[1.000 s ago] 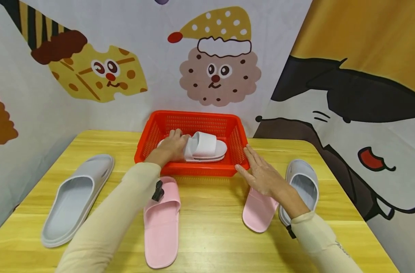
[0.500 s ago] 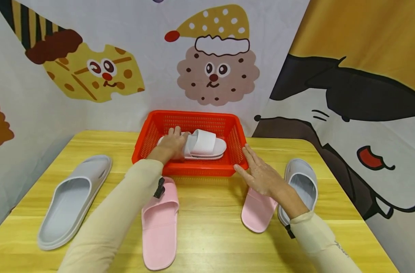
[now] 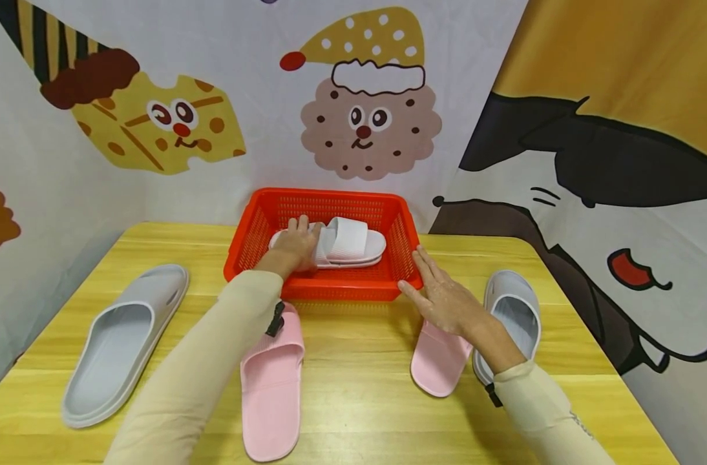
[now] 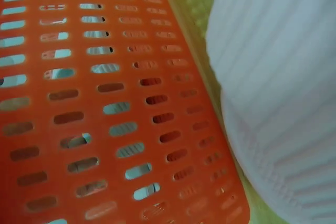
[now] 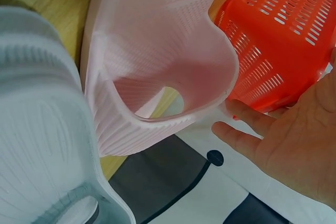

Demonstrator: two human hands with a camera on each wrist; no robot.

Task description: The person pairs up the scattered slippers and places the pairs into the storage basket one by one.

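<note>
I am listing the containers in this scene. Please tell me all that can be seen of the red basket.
The basket is a rectangular red tub, plastic by its look, with slotted walls and a rolled rim. It stands upright at the far middle of the yellow table, near the cartoon backdrop. White slippers lie inside it, and the left hand rests on them. The right hand, fingers straight, touches its near right corner.

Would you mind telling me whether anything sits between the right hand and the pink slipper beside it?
Nothing visible does: the right hand hovers open directly over the pink slipper, by the red basket.
</note>
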